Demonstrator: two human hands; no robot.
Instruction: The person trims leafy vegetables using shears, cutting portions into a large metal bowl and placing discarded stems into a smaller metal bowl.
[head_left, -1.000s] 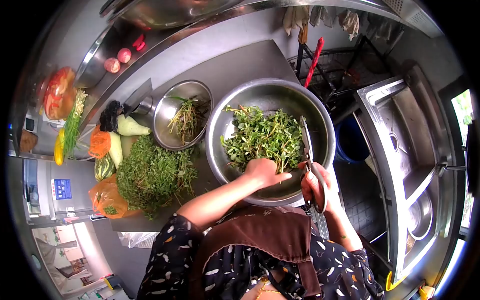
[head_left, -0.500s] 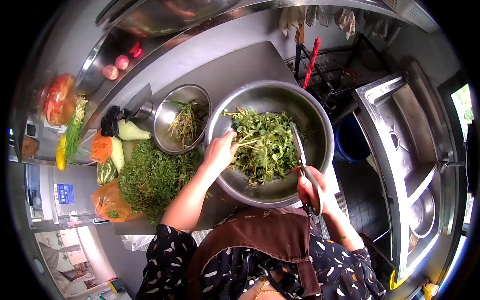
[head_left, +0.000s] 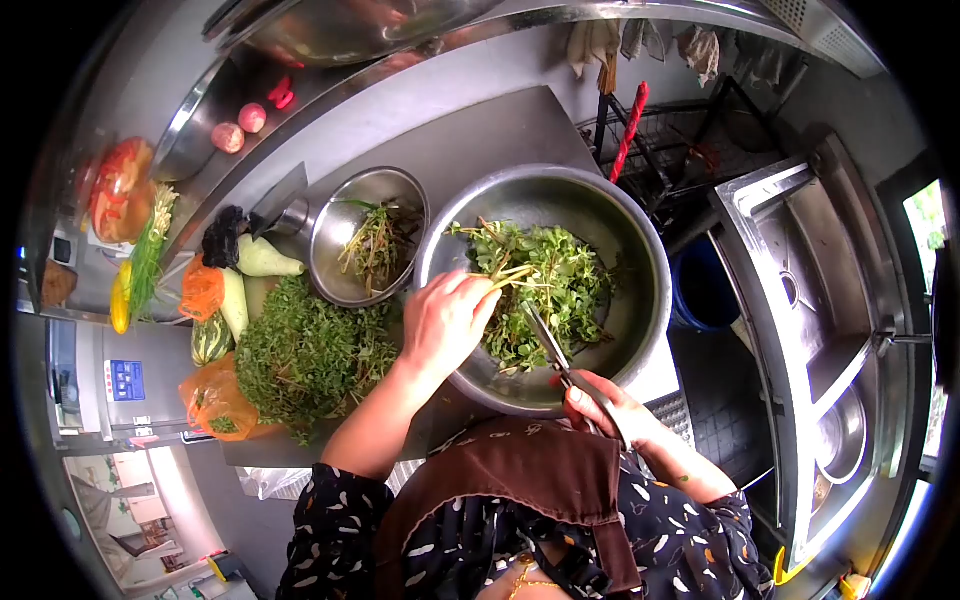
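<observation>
My left hand is closed on a small bunch of green stems at the left side of the large steel bowl. In my right hand are the scissors, their blades pointing up and left over the bowl, close to the bunch. Cut leafy greens lie in the bowl beneath. A smaller steel bowl to the left holds stem pieces. The handles of the scissors are partly hidden by my right fingers.
A big pile of greens lies on the counter at the left, beside pale gourds and orange bags. A cleaver stands behind them. On the right are a blue bucket and a steel sink.
My left hand moved from the bowl's near side to its left side and now holds stems. My right hand moved left, and the scissors tilted left towards the stems.
</observation>
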